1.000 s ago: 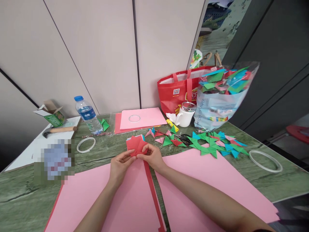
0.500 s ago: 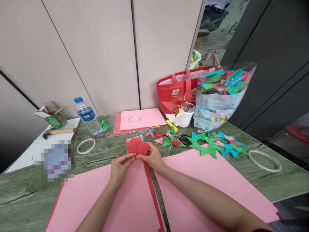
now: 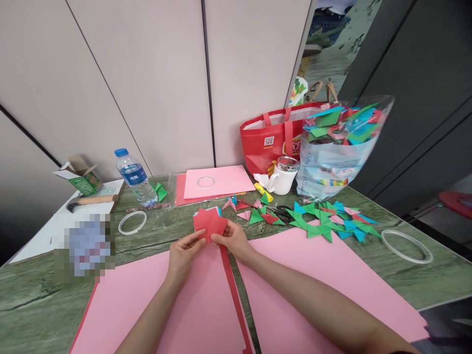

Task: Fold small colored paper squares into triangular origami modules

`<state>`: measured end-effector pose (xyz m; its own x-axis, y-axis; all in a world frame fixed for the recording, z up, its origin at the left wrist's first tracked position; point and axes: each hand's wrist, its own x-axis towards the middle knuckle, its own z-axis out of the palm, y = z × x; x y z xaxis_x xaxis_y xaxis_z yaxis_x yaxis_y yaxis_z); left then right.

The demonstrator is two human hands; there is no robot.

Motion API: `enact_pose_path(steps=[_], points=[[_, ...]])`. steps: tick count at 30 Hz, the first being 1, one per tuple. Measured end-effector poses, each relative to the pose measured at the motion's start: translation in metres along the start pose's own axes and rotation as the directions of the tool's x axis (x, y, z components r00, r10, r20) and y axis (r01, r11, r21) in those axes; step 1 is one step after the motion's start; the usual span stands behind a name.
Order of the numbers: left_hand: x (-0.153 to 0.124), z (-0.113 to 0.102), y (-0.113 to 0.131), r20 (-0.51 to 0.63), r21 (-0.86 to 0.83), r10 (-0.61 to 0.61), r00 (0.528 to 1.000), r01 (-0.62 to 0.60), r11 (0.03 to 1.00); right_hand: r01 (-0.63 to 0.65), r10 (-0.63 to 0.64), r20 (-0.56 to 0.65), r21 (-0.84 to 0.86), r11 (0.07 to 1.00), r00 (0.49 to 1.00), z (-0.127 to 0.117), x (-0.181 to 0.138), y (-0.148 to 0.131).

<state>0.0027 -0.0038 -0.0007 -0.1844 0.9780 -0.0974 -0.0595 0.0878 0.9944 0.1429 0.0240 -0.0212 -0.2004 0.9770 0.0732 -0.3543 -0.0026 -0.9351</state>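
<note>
Between my two hands is a folded piece of red paper (image 3: 210, 222), in front of a small stack of coloured paper (image 3: 219, 211) that it mostly covers. My left hand (image 3: 185, 253) pinches its lower left part between thumb and fingers. On its lower right, my right hand (image 3: 236, 240) grips with the thumb in front; the fingers behind are partly hidden. Both hands are over the far edge of a large pink sheet (image 3: 184, 300) lying on a red one. A second large pink sheet (image 3: 313, 275) lies under my right forearm.
Folded paper pieces (image 3: 313, 228), black-handled scissors (image 3: 283, 212) and a yellow glue tube (image 3: 264, 192) lie to the right. Behind stand a white mug (image 3: 283, 181), a red bag (image 3: 258, 142) and a paper-filled plastic bag (image 3: 328, 162). Leftward are a water bottle (image 3: 135, 178), white ring (image 3: 132, 223) and hammer (image 3: 94, 200).
My left fingers have shifted up onto the front of the red paper, which now sits slightly differently tilted. My right hand keeps its hold.
</note>
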Motion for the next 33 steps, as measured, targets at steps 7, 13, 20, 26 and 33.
enact_pose_path(steps=[7, 13, 20, 26, 33], points=[[-0.0007, -0.0006, 0.0032, 0.045, 0.050, 0.000, 0.999, -0.002, 0.999, -0.004, 0.004, 0.005, -0.022, 1.000, 1.000, -0.0006, -0.0011, -0.0009], [-0.0010, 0.0000, 0.0007, 0.047, 0.019, -0.015, 0.999, 0.014, 1.000, 0.005, -0.005, 0.024, 0.002, 1.000, 1.000, 0.0002, -0.0012, -0.0010], [0.0004, -0.0019, -0.0042, 0.027, 0.048, 0.026, 0.999, -0.027, 0.998, 0.003, -0.003, 0.037, -0.009, 1.000, 0.999, 0.0012, -0.0013, -0.0025], [-0.0019, -0.0008, -0.0009, 0.034, 0.039, 0.005, 0.999, -0.007, 0.999, 0.035, -0.034, 0.006, -0.087, 0.996, 0.999, 0.0013, -0.0024, -0.0006], [-0.0017, -0.0019, 0.0057, 0.038, 0.069, -0.015, 0.999, 0.012, 0.998, 0.030, -0.030, 0.011, -0.008, 1.000, 0.999, 0.0014, -0.0019, 0.0040]])
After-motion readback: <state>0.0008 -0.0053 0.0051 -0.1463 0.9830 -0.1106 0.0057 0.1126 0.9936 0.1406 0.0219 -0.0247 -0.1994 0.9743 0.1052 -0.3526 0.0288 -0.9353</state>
